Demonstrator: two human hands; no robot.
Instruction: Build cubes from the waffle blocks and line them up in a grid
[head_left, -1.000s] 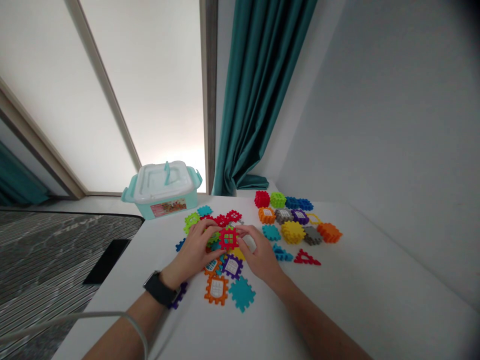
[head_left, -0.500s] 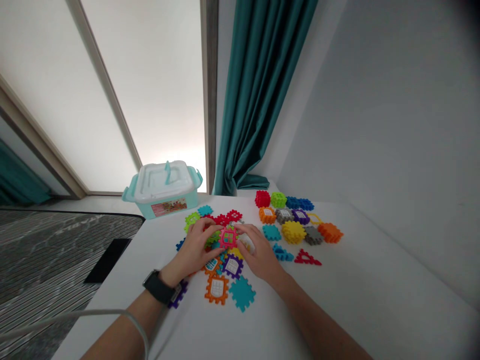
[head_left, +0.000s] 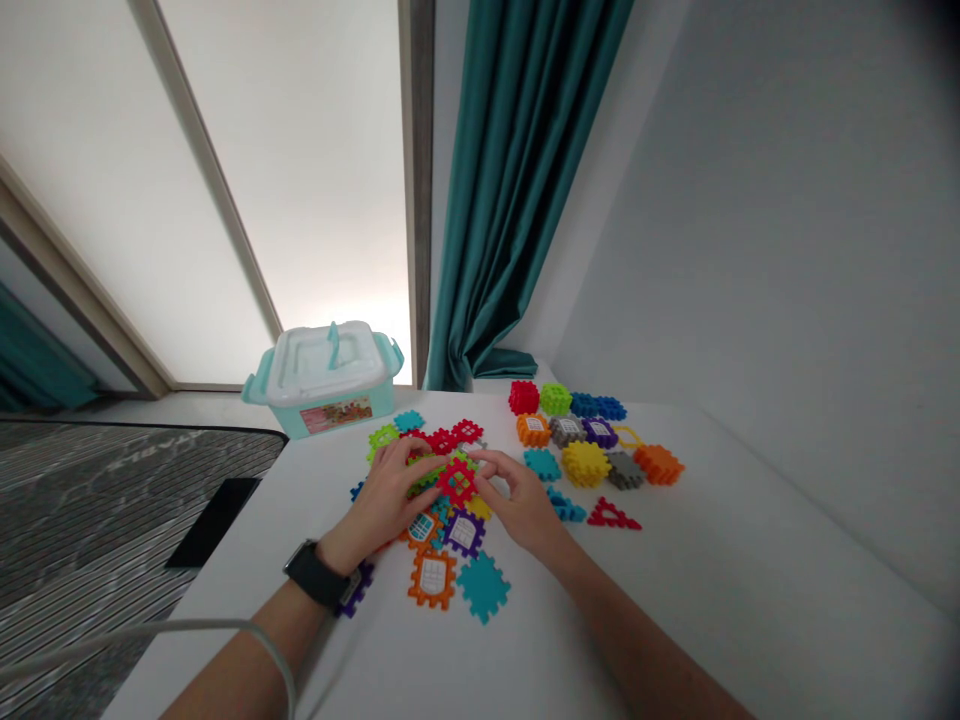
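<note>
Hands of the person at the desk (head_left: 570, 640) face each other over a jumble of toothed plastic pieces: the left hand (head_left: 388, 493) on one side, the right hand (head_left: 517, 502) on the other, apart, with thumb and index finger curved on each. Between their fingertips sits a red piece (head_left: 458, 482) with window holes, turned cornerwise above the pile; from where I stand I cannot tell whether either hand pinches it or only touches its edge.

Close below it lie a purple piece (head_left: 463, 533) with a white inset, an orange piece (head_left: 433, 580) with another and, nearest the person, a turquoise piece (head_left: 484, 588). More red ones (head_left: 468, 431) are just beyond the fingers.

Farther right the pieces stand in colour groups, among them a yellow stack (head_left: 586, 465), a grey stack (head_left: 625, 471) and a red block (head_left: 523, 398), with a red triangle (head_left: 615, 514) alone in front. My reading is that sorting is under way, this red piece being picked out or matched; the next move calls for a sure grip at its edges, without dragging its neighbours. Beyond the pile stands a lidded tub (head_left: 330, 375).
</note>
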